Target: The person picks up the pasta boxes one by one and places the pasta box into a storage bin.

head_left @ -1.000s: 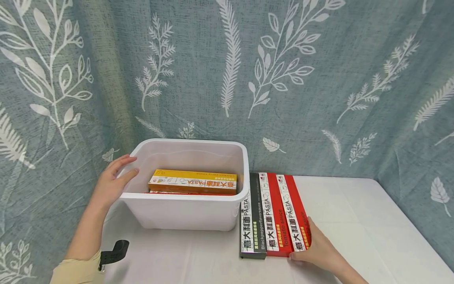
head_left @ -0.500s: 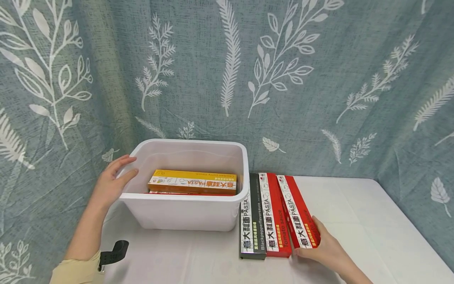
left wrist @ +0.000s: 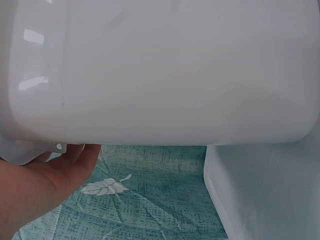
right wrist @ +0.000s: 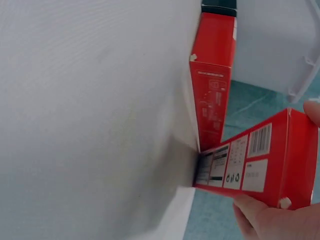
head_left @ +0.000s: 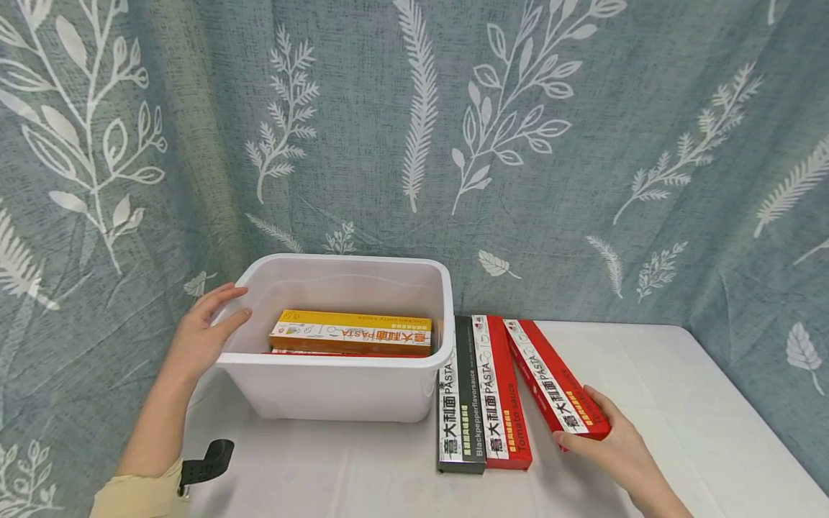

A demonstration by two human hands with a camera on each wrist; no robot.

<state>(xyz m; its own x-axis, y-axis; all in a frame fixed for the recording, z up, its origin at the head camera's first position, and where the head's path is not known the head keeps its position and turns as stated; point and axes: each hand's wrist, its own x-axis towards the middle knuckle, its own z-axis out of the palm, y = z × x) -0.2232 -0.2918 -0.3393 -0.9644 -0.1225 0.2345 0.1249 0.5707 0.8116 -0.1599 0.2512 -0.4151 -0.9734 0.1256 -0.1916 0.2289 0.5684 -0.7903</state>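
Note:
My right hand [head_left: 622,446] grips the near end of a red tomato-sauce pasta box [head_left: 557,381], thumb on one side and fingers on the other. This end is raised off the table, and the far end sits low near the back edge; the right wrist view shows the tilted barcode face of the same box [right wrist: 245,160]. My left hand [head_left: 202,334] holds the left rim of a white plastic bin [head_left: 337,388]; in the left wrist view its fingers [left wrist: 82,162] reach behind the rim. Inside the bin lies a yellow chicken-curry pasta box [head_left: 352,331], over a mostly hidden red one.
Right of the bin, a black-pepper pasta box [head_left: 463,403] and another red tomato pasta box [head_left: 501,403] lie side by side on the white table [head_left: 648,374]. A patterned blue-green curtain [head_left: 376,144] hangs behind. A black strap piece [head_left: 207,464] juts from the left sleeve.
My right hand has drawn the red pasta box's near end rightward and upward, away from the neighbouring red box, opening a wedge-shaped gap. The left hand and bin stay put.

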